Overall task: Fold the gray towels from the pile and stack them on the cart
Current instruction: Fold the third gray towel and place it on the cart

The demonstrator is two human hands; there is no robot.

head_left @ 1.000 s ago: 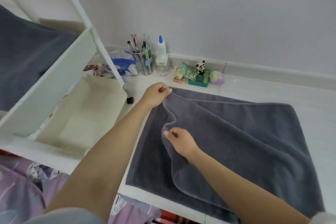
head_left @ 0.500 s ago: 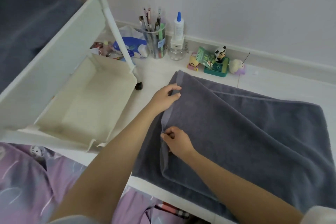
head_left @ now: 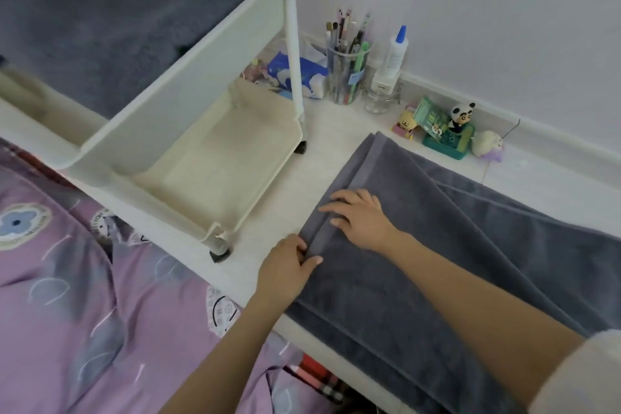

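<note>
A gray towel (head_left: 420, 279) lies folded double on the white surface, its hemmed edges stacked along the left side. My left hand (head_left: 285, 274) pinches those left edges near the front corner, thumb on top. Farther along the same hem, my right hand (head_left: 359, 215) presses flat on the towel with straight fingers. A white cart (head_left: 174, 101) stands to the left. Its upper tray holds gray towels (head_left: 100, 27), and its cream lower tray (head_left: 218, 158) has nothing in it.
A pen cup (head_left: 347, 74), a glue bottle (head_left: 393, 57), a tissue pack (head_left: 299, 74) and small toys (head_left: 447, 131) line the wall behind the towel. The cart's wheel (head_left: 220, 254) stands close to my left hand. Purple bedding (head_left: 84, 296) fills the lower left.
The towel's top layer has been laid down flush with the left edge. My right hand let go of the hem and now lies flat. My left hand slid along the edge toward me.
</note>
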